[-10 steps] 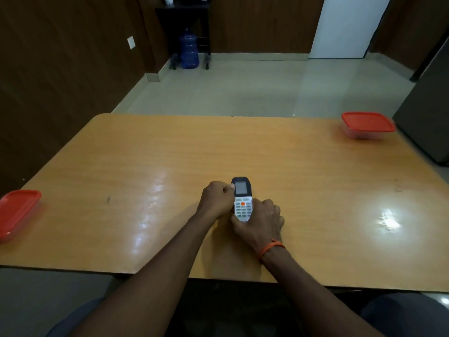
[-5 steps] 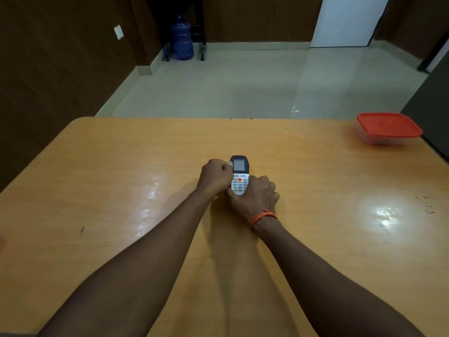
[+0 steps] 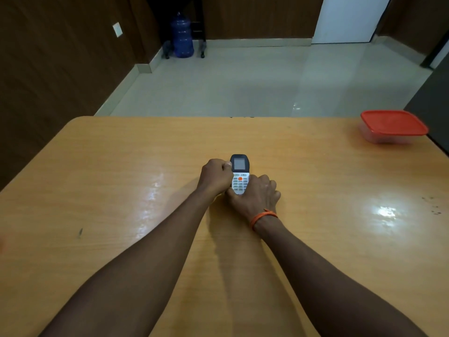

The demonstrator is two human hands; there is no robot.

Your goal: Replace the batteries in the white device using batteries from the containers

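Device: the white device point(image 3: 240, 177) is held near the middle of the wooden table point(image 3: 121, 166), keypad face up, its dark screen end away from the person.
Long axis: it runs almost straight away from the person, tilted only slightly; the screen end points toward the far edge, the keypad end toward the body.
Left hand: the left hand point(image 3: 215, 177) is clenched against the device's left side, the thumb pressed at the edge beside the screen.
Right hand: the right hand point(image 3: 255, 194) is wrapped around the lower end, fingers curled on the right side and underneath — an orange band point(image 3: 263, 217) is worn at that wrist.
Step in hand: the device is judged to be gripped for turning over, since the battery cover is presumably on the hidden back; no cover can be seen.
How to do it well: the body should be rolled about its long axis with both hands kept on the sides, so that the buttons are not pressed and the back is brought up flat and steady.
Container: one red-lidded container point(image 3: 393, 126) stands closed at the far right corner, well apart from the hands — its contents cannot be made out.
Progress: nothing is opened yet; the task is judged to be at its start.
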